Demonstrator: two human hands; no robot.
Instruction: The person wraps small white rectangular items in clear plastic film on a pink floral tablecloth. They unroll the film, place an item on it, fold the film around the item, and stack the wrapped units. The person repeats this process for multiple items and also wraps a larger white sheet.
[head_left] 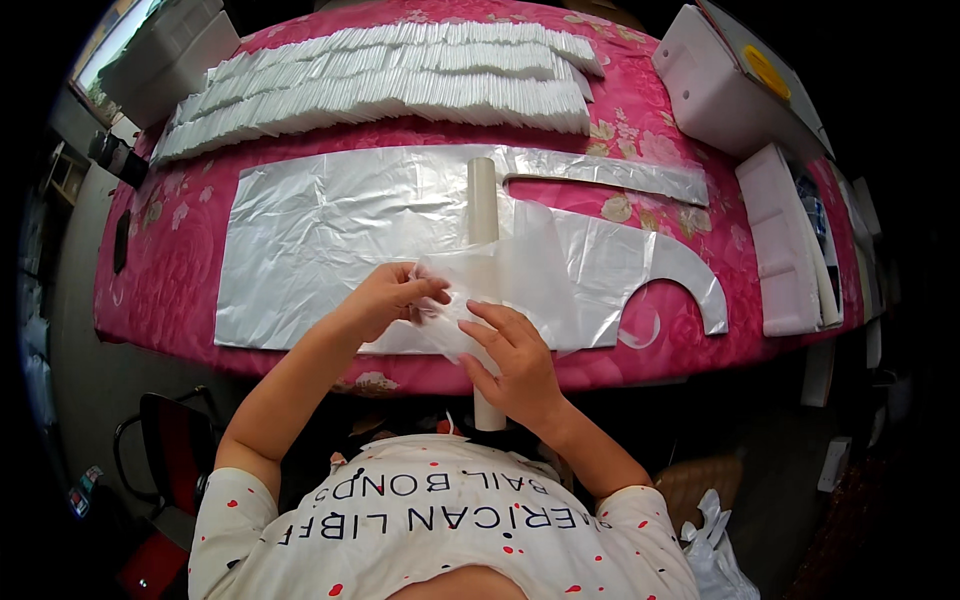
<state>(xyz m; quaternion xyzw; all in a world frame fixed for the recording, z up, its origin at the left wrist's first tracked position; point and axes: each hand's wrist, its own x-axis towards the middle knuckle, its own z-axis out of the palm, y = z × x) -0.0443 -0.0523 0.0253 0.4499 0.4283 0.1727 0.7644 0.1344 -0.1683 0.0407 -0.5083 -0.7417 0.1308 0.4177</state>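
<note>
A thin translucent plastic film (540, 270) lies loosely across a long pale tube (482, 200), which runs from the middle of the table out past its near edge. My left hand (390, 298) pinches the film's crumpled left edge. Just right of it, my right hand (517, 365) rests over the film and tube with its fingers apart; its palm side is hidden. Under both is a wrinkled silvery sheet (310, 230), with a long slot and a curved hook-like cutout on its right side.
Long rows of stacked white folded pieces (400, 90) fill the far side of the pink flowered tablecloth (170, 260). White foam boxes (710, 85) stand at the right, another foam box (175, 60) at the far left. A dark bottle (118, 158) lies at the left edge, near a phone-like black object (122, 242).
</note>
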